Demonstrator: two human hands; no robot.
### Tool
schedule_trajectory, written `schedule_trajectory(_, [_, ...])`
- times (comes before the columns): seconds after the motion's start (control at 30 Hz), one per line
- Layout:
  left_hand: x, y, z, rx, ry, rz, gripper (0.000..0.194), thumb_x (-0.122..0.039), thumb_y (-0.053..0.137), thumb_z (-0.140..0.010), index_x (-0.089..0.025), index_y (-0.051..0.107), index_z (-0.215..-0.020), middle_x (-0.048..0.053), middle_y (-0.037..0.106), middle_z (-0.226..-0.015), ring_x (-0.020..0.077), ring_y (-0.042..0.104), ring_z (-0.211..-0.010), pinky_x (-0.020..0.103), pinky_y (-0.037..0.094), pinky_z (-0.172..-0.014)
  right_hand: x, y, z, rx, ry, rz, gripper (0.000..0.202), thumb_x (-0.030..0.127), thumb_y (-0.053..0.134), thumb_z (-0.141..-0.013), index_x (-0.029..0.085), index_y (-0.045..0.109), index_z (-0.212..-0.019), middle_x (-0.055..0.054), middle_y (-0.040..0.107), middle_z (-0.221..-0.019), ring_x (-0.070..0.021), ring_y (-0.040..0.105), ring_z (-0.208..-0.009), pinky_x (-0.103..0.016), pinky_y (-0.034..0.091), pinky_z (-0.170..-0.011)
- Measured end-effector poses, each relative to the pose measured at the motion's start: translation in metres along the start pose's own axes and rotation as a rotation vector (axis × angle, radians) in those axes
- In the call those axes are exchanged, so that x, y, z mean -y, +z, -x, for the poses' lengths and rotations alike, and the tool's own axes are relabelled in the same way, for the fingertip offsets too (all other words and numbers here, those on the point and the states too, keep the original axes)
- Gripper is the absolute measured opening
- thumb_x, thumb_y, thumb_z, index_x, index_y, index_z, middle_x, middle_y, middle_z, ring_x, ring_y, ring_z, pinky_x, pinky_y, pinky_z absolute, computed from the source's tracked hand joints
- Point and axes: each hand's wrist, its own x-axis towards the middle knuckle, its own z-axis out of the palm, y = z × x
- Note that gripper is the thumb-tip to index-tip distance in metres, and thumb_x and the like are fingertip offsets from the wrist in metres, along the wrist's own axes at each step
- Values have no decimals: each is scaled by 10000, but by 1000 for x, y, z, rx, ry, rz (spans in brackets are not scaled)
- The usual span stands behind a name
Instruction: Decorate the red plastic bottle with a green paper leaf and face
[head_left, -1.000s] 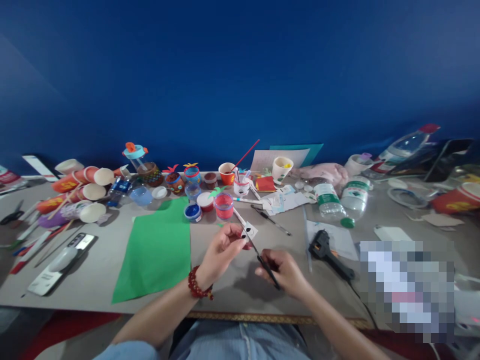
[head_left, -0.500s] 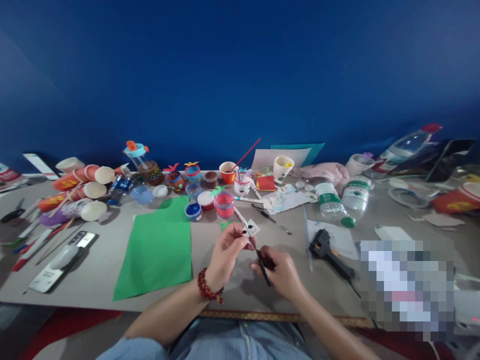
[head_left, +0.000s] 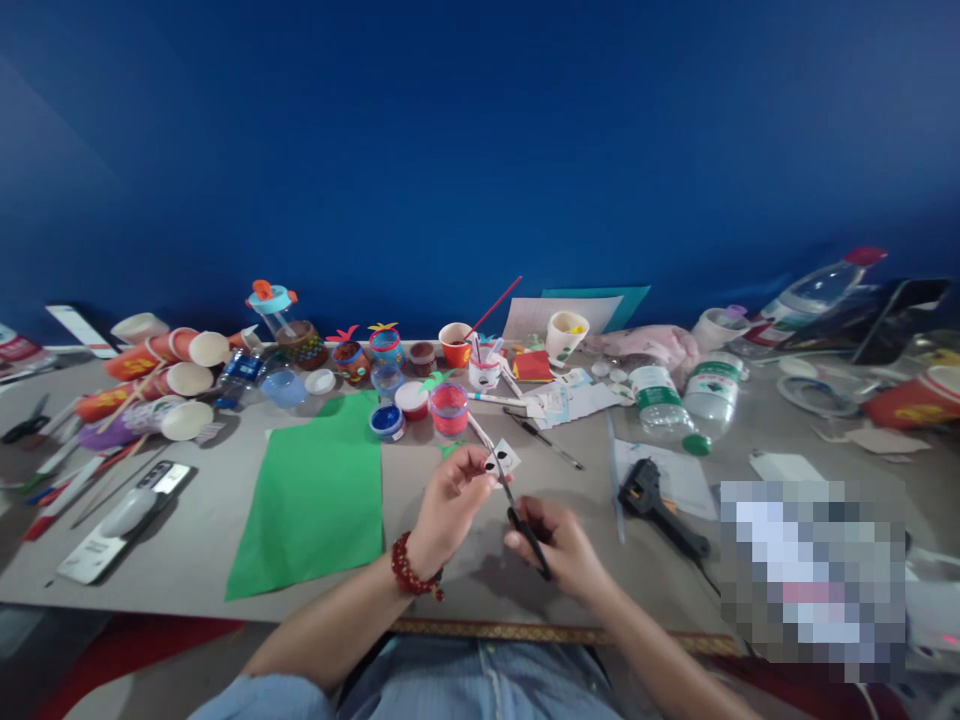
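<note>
My left hand (head_left: 455,497), with a red bead bracelet on the wrist, pinches a small piece of white paper (head_left: 511,456) marked with black eye-like shapes. My right hand (head_left: 556,543) is closed round the black handles of a pair of scissors (head_left: 531,545). The scissor blades point up and away from me and lie across the paper, close by the left fingertips. Whether the blades are cutting through it is too small to tell. Beyond the hands stand a pot of red paint (head_left: 449,412) and a pot of blue paint (head_left: 387,423).
A green paper sheet (head_left: 315,510) lies left of my hands. On the right are a black glue gun (head_left: 664,510) with its cord and cut plastic bottles (head_left: 658,400). Paper cups (head_left: 180,382) are stacked far left, near a phone (head_left: 124,525). A pen (head_left: 544,440) lies ahead.
The scissors have turned slightly, their handles swinging to the right and spreading a little. My right hand shifts slightly right, while the left keeps its pinch on the paper.
</note>
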Motion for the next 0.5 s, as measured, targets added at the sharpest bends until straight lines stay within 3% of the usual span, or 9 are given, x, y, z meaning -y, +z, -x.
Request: schedule_trajectory(0.5, [-5,-3,-1,19,-39,-80,88,-232,628,-754,-173,587,-805,13,655,-747,140,557,-710,251,412,-694,-2,-4,2,-6,10,24,583,761,550,-722,214,387,-604,59,328,-522,-101,315,-502,-227,238,-459])
